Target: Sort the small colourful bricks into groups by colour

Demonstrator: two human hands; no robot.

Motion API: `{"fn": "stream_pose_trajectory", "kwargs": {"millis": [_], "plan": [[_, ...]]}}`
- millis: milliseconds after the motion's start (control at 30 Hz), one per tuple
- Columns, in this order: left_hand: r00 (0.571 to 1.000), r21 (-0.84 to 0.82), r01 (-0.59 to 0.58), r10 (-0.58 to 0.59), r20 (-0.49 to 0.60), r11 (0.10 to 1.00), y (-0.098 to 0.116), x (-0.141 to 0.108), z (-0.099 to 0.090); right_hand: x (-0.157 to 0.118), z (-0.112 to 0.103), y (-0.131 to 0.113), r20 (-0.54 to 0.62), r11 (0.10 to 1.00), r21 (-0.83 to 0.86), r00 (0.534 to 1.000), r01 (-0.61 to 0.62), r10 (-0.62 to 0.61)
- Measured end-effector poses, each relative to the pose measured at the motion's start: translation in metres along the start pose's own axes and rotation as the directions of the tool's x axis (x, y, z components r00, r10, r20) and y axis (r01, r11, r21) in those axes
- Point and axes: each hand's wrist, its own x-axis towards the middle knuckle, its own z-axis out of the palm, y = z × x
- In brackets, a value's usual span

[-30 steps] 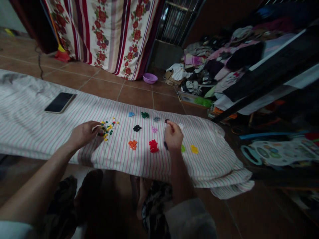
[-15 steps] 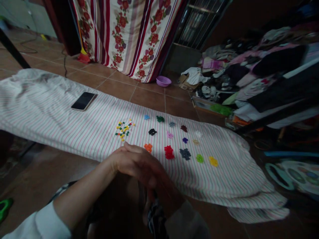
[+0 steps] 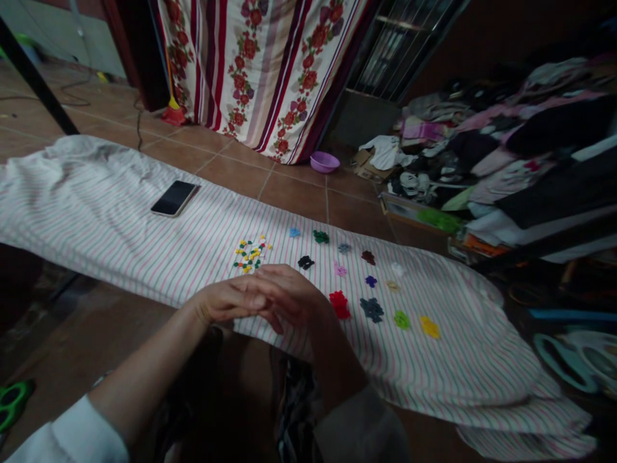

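My left hand (image 3: 230, 299) and my right hand (image 3: 294, 292) meet above the near edge of a striped cloth, fingers stretched and overlapping. I see nothing held in either one. Just beyond the fingertips lies a mixed scatter of small yellow, green, white and red pieces (image 3: 250, 253). Sorted by colour, little piles spread to the right: black (image 3: 305, 262), red (image 3: 340, 305), dark grey (image 3: 371, 309), lime green (image 3: 402, 319), yellow (image 3: 429, 326), pink (image 3: 340, 268), dark green (image 3: 321, 236), light blue (image 3: 294, 232) and others. What the pieces are is too small to tell.
The striped cloth (image 3: 110, 193) covers a long low surface, with a phone (image 3: 174, 198) on its left part. Behind stand a purple basin (image 3: 324, 162), a floral curtain (image 3: 270, 71) and a broom (image 3: 173, 110). Heaped clothes (image 3: 463, 141) fill the right side.
My hands have shifted from being clasped lower down to lying across each other with fingers straighter, and they now cover the orange pile. The view has moved slightly left.
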Motion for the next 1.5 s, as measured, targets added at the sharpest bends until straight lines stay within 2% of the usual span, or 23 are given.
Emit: {"fn": "stream_pose_trajectory", "kwargs": {"millis": [33, 67, 100, 133, 200, 267, 300, 333, 400, 500, 600, 800, 1000, 1167, 1233, 1333, 1433, 1500], "plan": [[0.996, -0.038, -0.028, 0.025, -0.082, 0.999, 0.002, -0.003, -0.007, 0.007, -0.004, 0.002, 0.001, 1.000, -0.005, 1.000, 0.012, -0.012], [0.976, -0.078, -0.070, 0.052, -0.209, 0.994, 0.003, -0.004, -0.016, 0.014, -0.008, 0.005, -0.027, 1.000, -0.017, 0.999, 0.021, -0.021], [0.936, -0.123, -0.129, 0.080, -0.344, 0.984, 0.004, -0.005, -0.024, 0.020, -0.013, 0.010, -0.089, 0.999, -0.044, 0.995, 0.028, -0.032], [0.874, -0.168, -0.213, 0.111, -0.473, 0.962, 0.005, -0.006, -0.033, 0.026, -0.018, 0.015, -0.179, 0.995, -0.093, 0.982, 0.037, -0.053], [0.695, -0.191, -0.407, 0.167, -0.699, 0.893, 0.007, -0.005, -0.051, 0.034, -0.028, 0.028, -0.347, 0.964, -0.266, 0.931, 0.020, -0.115], [0.497, -0.154, -0.555, 0.177, -0.849, 0.818, 0.008, -0.005, -0.066, 0.041, -0.036, 0.038, -0.425, 0.875, -0.484, 0.878, -0.014, -0.221], [0.419, -0.139, -0.598, 0.160, -0.894, 0.790, 0.009, -0.006, -0.072, 0.043, -0.039, 0.041, -0.428, 0.816, -0.578, 0.859, -0.020, -0.282], [0.355, -0.131, -0.630, 0.134, -0.925, 0.765, 0.010, -0.007, -0.078, 0.046, -0.040, 0.044, -0.415, 0.756, -0.654, 0.844, -0.018, -0.339], [0.291, -0.140, -0.649, 0.074, -0.954, 0.748, 0.012, -0.010, -0.085, 0.051, -0.040, 0.045, -0.366, 0.661, -0.750, 0.830, 0.004, -0.420], [0.257, -0.162, -0.612, 0.001, -0.966, 0.774, 0.016, -0.013, -0.089, 0.060, -0.035, 0.046, -0.291, 0.592, -0.805, 0.846, 0.035, -0.447], [0.251, -0.183, -0.582, -0.039, -0.967, 0.792, 0.017, -0.015, -0.087, 0.069, -0.029, 0.050, -0.252, 0.552, -0.834, 0.873, 0.023, -0.418], [0.283, -0.206, -0.587, -0.041, -0.958, 0.783, 0.015, -0.023, -0.092, 0.075, -0.024, 0.059, -0.280, 0.516, -0.856, 0.873, -0.037, -0.401], [0.329, -0.243, -0.481, -0.083, -0.940, 0.843, 0.017, -0.024, -0.097, 0.075, -0.023, 0.057, -0.359, 0.498, -0.856, 0.854, -0.141, -0.376], [0.331, -0.230, -0.427, -0.086, -0.940, 0.875, 0.016, -0.023, -0.099, 0.072, -0.019, 0.051, -0.397, 0.470, -0.857, 0.853, -0.212, -0.339], [0.316, -0.216, -0.413, -0.083, -0.945, 0.885, 0.015, -0.021, -0.100, 0.071, -0.018, 0.050, -0.400, 0.468, -0.856, 0.854, -0.218, -0.333], [0.271, -0.145, -0.378, -0.040, -0.962, 0.914, 0.012, -0.015, -0.097, 0.070, -0.018, 0.049, -0.400, 0.473, -0.855, 0.851, -0.213, -0.341], [0.238, 0.023, -0.294, 0.097, -0.967, 0.956, 0.004, -0.007, -0.094, 0.069, -0.020, 0.049, -0.404, 0.487, -0.850, 0.842, -0.201, -0.358], [0.182, 0.188, -0.154, 0.214, -0.960, 0.970, -0.004, -0.005, -0.094, 0.069, -0.023, 0.050, -0.406, 0.506, -0.842, 0.836, -0.187, -0.368]]}}
